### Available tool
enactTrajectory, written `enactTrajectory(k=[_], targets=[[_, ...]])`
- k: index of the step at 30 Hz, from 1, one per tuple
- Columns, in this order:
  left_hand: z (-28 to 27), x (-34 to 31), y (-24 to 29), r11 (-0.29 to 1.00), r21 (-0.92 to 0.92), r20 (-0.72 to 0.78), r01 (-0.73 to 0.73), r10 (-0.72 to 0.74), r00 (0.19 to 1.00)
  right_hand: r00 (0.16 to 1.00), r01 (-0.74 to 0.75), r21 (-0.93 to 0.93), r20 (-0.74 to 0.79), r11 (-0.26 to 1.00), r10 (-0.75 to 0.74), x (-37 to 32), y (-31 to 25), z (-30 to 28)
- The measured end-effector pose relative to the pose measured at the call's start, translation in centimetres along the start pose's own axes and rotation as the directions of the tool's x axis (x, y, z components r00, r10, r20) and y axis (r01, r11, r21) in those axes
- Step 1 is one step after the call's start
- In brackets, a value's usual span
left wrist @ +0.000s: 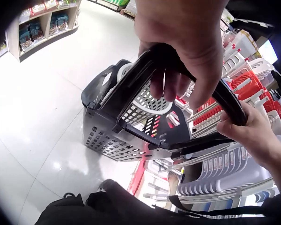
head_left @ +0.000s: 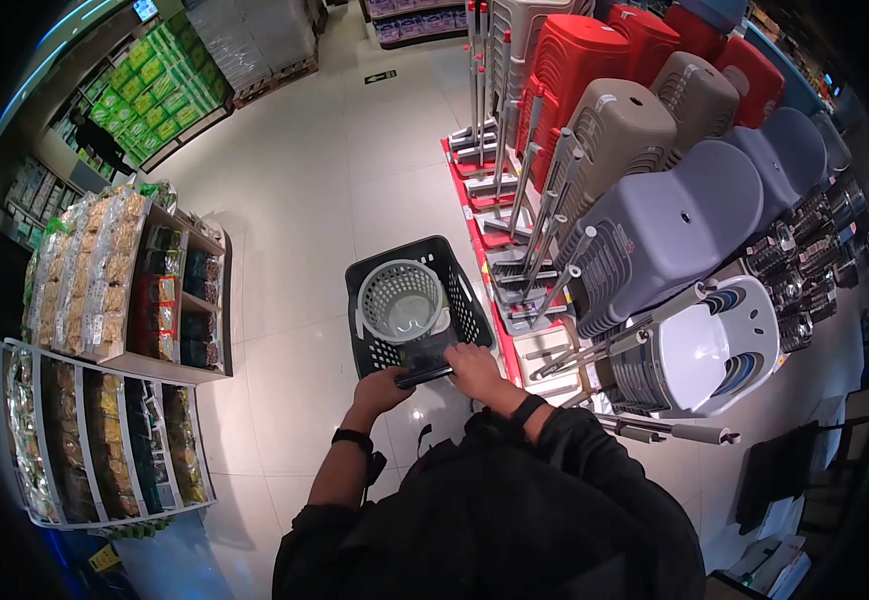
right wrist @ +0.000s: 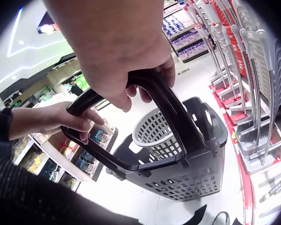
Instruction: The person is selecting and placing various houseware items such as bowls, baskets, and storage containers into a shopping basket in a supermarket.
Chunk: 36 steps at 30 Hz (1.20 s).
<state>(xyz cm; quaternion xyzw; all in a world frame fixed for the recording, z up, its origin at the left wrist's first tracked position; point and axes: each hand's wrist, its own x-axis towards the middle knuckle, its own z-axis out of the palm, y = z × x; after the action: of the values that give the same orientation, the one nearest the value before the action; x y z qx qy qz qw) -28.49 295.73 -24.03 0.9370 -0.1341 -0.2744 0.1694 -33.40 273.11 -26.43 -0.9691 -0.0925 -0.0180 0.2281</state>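
Together, we see both hands clamped on one bar: the left hand (head_left: 379,392) and the right hand (head_left: 476,372) curl their fingers (left wrist: 170,87) round the black handle (head_left: 424,376), closed over it with each thumb coming round from the other side. That handle belongs to the dark shopping basket (right wrist: 178,178), which sits in front of the person, low over the floor (head_left: 299,360); we cannot tell whether its base rests level. Inside it stands a round light-grey basket (head_left: 399,300), pierced with holes.

From the head view we lose most of the fingertips behind the knuckles, and a pale item (head_left: 441,320) beside the round basket is too small for us to name. Dark corners cut off the edges of every view.

Around us, glossy pale tiles spread through a shop. Packaged snacks (head_left: 94,270) fill shelves to the left; to the right we find brushes and dustpans (head_left: 514,260) along a red-edged strip, with stacked red stools (head_left: 579,60) and grey-violet chairs (head_left: 689,215) behind. Green packs (head_left: 154,90) are piled farther off.
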Motion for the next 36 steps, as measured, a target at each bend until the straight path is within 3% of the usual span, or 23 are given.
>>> enactTrajectory(k=[14, 21, 25, 36], targets=[[-4.1, 6.2, -1.6, 0.994, -0.102, 0.016, -0.034, 0.036, 0.999, 0.994, 0.028, 0.054, -0.110, 0.998, -0.021, 6.0, 1.4, 1.6], [-6.2, 9.7, -1.7, 1.000, 0.013, 0.028, -0.004, 0.003, 1.000, 0.997, -0.071, 0.033, -0.036, 0.997, 0.072, 9.8, 1.8, 0.9], [-7.5, 12.9, -2.4, 0.993, 0.019, 0.051, -0.114, 0.113, 0.992, 0.984, -0.168, 0.000, -0.054, 0.986, 0.168, 12.1, 2.1, 1.0], [-10.7, 20.3, -3.1, 0.964, 0.102, 0.016, -0.246, 0.246, 0.969, 0.912, -0.381, -0.056, -0.187, 0.923, 0.365, 18.3, 2.2, 1.2]])
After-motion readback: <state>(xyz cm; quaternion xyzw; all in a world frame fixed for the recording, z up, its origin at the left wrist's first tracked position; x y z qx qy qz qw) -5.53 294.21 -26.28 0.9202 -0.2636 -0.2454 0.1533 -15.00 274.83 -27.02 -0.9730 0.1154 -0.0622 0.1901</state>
